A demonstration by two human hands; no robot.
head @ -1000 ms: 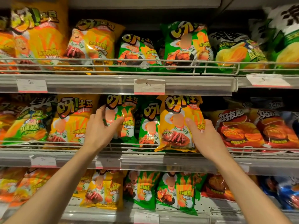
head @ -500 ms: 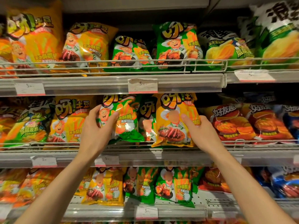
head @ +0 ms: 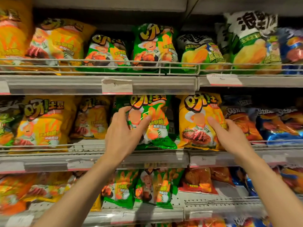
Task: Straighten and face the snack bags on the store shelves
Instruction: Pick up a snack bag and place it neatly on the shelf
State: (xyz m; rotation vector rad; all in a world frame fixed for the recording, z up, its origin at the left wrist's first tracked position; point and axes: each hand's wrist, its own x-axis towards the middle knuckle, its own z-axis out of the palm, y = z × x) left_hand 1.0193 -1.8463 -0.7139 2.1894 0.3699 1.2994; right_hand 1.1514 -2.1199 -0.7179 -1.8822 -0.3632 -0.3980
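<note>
Your left hand [head: 122,133] pinches the green bag [head: 154,122], standing upright between thumb and fingers; your right hand [head: 227,135] clasps the yellow bag [head: 196,122] just left of its thumb (both middle shelf).

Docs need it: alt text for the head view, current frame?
On the middle shelf, the left hand grips a green snack bag and the right hand holds the yellow bag beside it. More snack bags fill the shelves above and below.
</note>
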